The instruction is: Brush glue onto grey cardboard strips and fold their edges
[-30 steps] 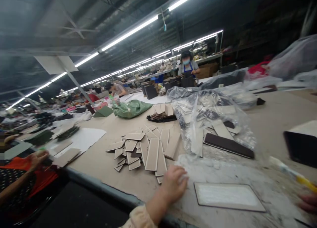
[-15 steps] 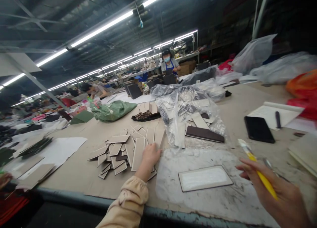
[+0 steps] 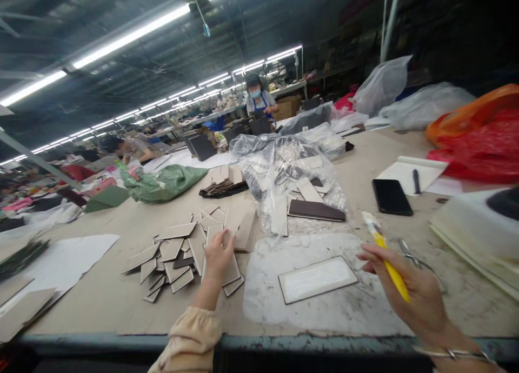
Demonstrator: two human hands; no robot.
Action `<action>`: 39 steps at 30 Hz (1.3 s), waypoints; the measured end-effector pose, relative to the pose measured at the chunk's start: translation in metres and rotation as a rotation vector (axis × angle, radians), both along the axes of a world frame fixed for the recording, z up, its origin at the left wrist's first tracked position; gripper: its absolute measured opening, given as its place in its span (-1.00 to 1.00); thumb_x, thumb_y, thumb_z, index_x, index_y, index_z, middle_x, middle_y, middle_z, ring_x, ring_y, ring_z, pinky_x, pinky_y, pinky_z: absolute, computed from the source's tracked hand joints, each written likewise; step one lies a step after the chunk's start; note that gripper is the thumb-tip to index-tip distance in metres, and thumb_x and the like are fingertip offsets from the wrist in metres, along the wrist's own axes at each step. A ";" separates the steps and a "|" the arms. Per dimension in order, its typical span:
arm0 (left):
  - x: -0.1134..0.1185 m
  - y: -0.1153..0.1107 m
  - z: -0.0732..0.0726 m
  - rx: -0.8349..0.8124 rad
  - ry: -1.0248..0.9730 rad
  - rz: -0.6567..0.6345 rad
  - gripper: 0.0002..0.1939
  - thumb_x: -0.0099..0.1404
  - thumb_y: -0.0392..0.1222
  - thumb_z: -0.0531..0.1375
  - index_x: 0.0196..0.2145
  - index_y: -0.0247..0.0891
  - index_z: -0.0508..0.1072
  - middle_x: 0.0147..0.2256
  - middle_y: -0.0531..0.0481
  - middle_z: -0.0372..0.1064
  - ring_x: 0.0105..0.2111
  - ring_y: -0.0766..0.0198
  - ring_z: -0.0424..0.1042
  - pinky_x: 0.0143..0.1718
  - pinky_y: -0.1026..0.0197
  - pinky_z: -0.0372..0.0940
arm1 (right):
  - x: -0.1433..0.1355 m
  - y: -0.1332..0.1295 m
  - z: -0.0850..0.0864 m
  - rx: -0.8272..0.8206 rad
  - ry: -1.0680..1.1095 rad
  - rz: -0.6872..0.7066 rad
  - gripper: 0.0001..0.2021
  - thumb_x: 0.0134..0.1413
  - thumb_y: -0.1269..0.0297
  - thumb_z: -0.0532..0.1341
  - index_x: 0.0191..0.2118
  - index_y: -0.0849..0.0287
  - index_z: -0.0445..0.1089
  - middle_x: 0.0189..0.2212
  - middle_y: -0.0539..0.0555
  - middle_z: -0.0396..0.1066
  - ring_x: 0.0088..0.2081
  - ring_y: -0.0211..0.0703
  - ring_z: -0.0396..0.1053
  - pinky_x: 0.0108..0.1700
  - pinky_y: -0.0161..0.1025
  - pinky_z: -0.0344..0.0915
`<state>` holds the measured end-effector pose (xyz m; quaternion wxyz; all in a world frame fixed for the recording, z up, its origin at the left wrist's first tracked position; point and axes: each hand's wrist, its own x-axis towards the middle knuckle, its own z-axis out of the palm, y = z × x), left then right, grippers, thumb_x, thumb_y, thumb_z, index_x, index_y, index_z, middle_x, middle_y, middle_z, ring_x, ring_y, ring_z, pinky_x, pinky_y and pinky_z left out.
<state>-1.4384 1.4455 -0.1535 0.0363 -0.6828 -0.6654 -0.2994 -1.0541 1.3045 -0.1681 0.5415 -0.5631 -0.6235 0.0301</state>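
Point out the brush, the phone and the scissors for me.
Brush (image 3: 391,270): head view, on its yellow handle.
Phone (image 3: 392,197): head view, middle of its dark screen.
Scissors (image 3: 405,248): head view, on a metal handle loop, partly hidden.

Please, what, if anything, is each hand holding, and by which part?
Right hand: a brush, by its yellow handle. Left hand: at the pale panels; a grip cannot be told.

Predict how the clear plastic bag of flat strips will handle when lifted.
The clear plastic bag will probably crumple rather than hold its shape, as its thin film lies wrinkled. Its load may shift, since flat strips lie jumbled in it.
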 end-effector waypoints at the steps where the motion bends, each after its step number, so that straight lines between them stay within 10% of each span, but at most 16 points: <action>1: 0.000 -0.010 0.000 0.050 -0.025 -0.053 -0.71 0.25 -0.13 0.18 -0.10 -0.29 0.43 -0.10 -0.17 0.44 -0.06 0.10 0.42 0.00 0.03 0.33 | -0.002 0.000 0.001 0.005 0.018 0.007 -0.76 0.23 0.30 0.16 0.00 0.03 0.38 -0.32 -0.03 0.53 -0.41 -0.27 0.51 -0.31 -0.35 0.45; 7: 0.036 -0.087 -0.020 0.185 -0.164 -0.669 -0.67 0.24 -0.29 0.24 -0.03 -0.24 0.39 0.01 -0.18 0.38 0.01 0.16 0.40 0.04 0.09 0.35 | -0.022 0.002 0.016 -0.048 0.024 0.048 -0.86 0.20 0.29 0.19 -0.13 0.08 0.39 -0.23 0.03 0.53 -0.30 -0.22 0.52 -0.27 -0.34 0.44; 13: 0.078 -0.109 -0.030 0.054 -0.251 -0.905 -0.67 0.24 -0.29 0.25 -0.03 -0.25 0.35 0.03 -0.24 0.36 0.04 0.13 0.39 0.01 0.08 0.39 | -0.035 0.002 0.016 -0.191 0.035 0.019 -0.89 0.12 0.22 0.24 -0.32 0.11 0.32 -0.41 -0.02 0.49 -0.49 -0.27 0.43 -0.42 -0.37 0.35; 22: 0.055 -0.101 -0.038 -0.018 -0.211 -0.840 -0.74 0.31 -0.37 0.12 -0.07 -0.21 0.43 -0.15 -0.15 0.41 -0.13 0.22 0.42 -0.12 0.12 0.40 | -0.014 0.005 0.009 -0.328 0.045 -0.177 -0.79 0.06 0.09 0.25 -0.41 0.11 0.34 -0.56 -0.05 0.38 -0.57 -0.24 0.35 -0.50 -0.33 0.25; 39: 0.051 -0.099 -0.051 -0.058 -0.038 -1.025 -0.70 0.26 -0.43 0.14 -0.07 -0.23 0.46 -0.17 -0.12 0.47 -0.17 0.20 0.39 -0.10 0.08 0.39 | -0.032 0.019 -0.014 -0.476 0.065 -0.108 -0.81 0.04 0.11 0.23 -0.42 0.10 0.33 -0.56 -0.05 0.40 -0.55 -0.21 0.38 -0.47 -0.30 0.28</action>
